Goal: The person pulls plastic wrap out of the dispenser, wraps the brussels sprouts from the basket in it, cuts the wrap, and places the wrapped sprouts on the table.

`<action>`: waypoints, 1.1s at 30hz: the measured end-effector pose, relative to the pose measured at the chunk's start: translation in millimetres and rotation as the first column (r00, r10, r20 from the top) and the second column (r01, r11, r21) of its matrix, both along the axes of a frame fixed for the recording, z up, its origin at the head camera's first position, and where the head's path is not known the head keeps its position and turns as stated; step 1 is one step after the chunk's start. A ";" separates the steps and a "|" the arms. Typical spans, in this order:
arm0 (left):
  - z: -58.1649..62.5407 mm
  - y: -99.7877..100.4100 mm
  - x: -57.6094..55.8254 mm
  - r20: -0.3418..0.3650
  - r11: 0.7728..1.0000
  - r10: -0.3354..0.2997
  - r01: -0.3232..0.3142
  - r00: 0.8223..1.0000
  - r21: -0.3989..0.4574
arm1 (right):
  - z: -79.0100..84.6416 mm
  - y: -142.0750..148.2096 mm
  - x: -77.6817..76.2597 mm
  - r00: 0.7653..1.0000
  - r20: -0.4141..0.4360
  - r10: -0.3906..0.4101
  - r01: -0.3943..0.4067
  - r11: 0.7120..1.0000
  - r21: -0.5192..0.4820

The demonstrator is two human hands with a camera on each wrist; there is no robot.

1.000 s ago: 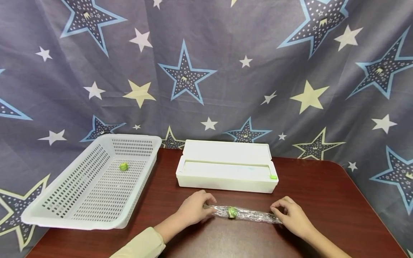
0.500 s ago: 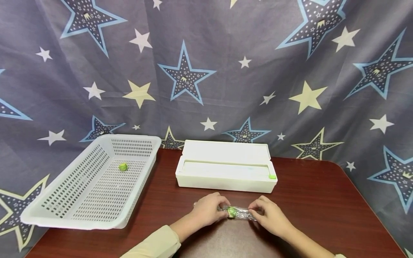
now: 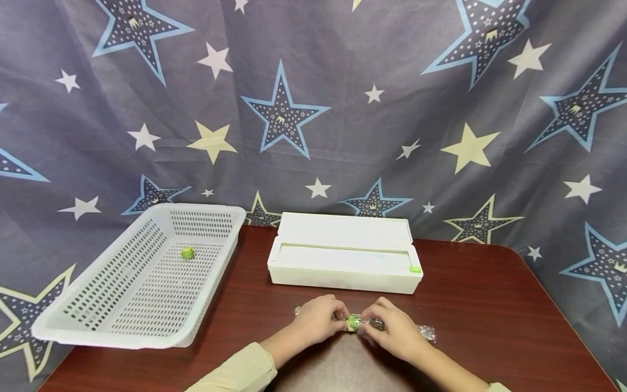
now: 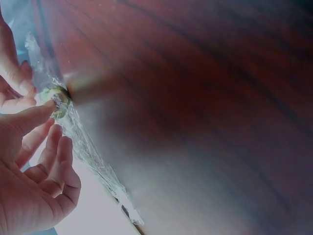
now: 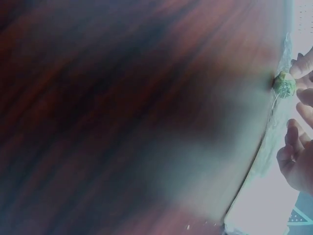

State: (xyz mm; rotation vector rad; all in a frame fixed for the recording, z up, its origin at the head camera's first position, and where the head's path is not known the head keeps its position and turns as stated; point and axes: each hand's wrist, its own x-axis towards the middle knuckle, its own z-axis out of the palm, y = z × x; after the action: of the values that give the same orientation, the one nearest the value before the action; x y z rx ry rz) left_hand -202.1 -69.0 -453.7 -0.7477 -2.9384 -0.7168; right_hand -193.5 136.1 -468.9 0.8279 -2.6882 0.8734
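A small round green vegetable (image 3: 352, 322), possibly a Brussels sprout, lies wrapped in a rolled strip of clear cling film (image 3: 427, 332) on the table. My left hand (image 3: 315, 321) pinches the film close to the vegetable's left side. On the other side, my right hand (image 3: 395, 331) pinches the film between thumb and fingers. The film's loose ends stick out past both hands. Up close in the left wrist view, the wrapped vegetable (image 4: 59, 100) sits by the thumb tip; the right wrist view shows the vegetable (image 5: 285, 85) between the two hands' fingers.
A white cling film dispenser box (image 3: 345, 277) with its lid raised stands behind the hands, a green slider (image 3: 415, 269) at its right. To the left is a white perforated basket (image 3: 196, 318) holding another green vegetable (image 3: 188, 252). A star-patterned cloth (image 3: 343, 136) hangs behind the table.
Both hands have come inward along the film from its ends to beside the vegetable. My right hand moved left most recently, and the film's right end now shows beyond it.
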 end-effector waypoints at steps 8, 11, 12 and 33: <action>-0.3 -0.9 1.1 0.034 1.000 0.009 -0.009 0.999 0.008 | 0.7 -3.8 1.4 0.999 -0.039 -0.001 0.002 0.999 0.035; -1.3 0.0 -0.1 0.045 1.000 0.014 -0.014 0.999 -0.014 | 0.7 -5.5 4.7 0.991 -0.134 0.019 -0.010 0.997 0.072; -1.5 0.3 -0.5 0.044 1.000 0.014 -0.013 0.999 -0.022 | 0.6 -6.4 6.3 0.984 -0.173 0.037 -0.022 0.996 0.089; -5.4 -5.4 -3.8 0.116 0.999 0.039 -0.040 0.992 0.002 | -9.6 -3.5 27.0 0.980 -0.140 -0.138 0.177 0.932 0.316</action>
State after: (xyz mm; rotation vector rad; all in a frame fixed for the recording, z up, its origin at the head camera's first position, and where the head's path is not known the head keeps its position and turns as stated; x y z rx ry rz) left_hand -205.9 -74.4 -459.0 -0.6673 -3.0444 -0.7893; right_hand -166.4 132.7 -478.5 0.6838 -2.7870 0.3352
